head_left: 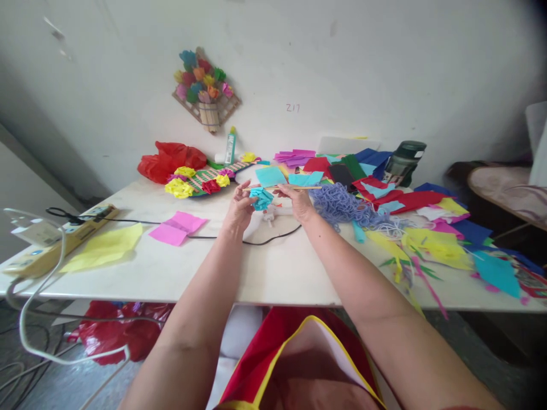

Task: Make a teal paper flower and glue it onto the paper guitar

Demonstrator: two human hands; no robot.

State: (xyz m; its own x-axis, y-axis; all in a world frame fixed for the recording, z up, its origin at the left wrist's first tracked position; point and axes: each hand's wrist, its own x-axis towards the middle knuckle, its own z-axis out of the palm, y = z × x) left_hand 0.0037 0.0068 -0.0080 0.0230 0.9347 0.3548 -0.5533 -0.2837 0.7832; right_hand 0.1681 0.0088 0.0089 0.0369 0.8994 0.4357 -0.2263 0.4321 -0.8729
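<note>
My left hand is closed on a crumpled light-blue paper flower, which hangs over the table's middle. A thin wooden stick runs level just above the flower, and my right hand pinches it; its left end reaches my left fingers. Whether the stick touches the flower I cannot tell. Behind my hands lie flat light-blue paper sheets. Below the flower is a small whitish object, partly hidden, that I cannot make out.
Purple yarn and heaped coloured paper lie right, by a dark bottle. Left are a pink sheet, a yellow sheet, a power strip and a flower-trimmed craft. A black cable crosses the table.
</note>
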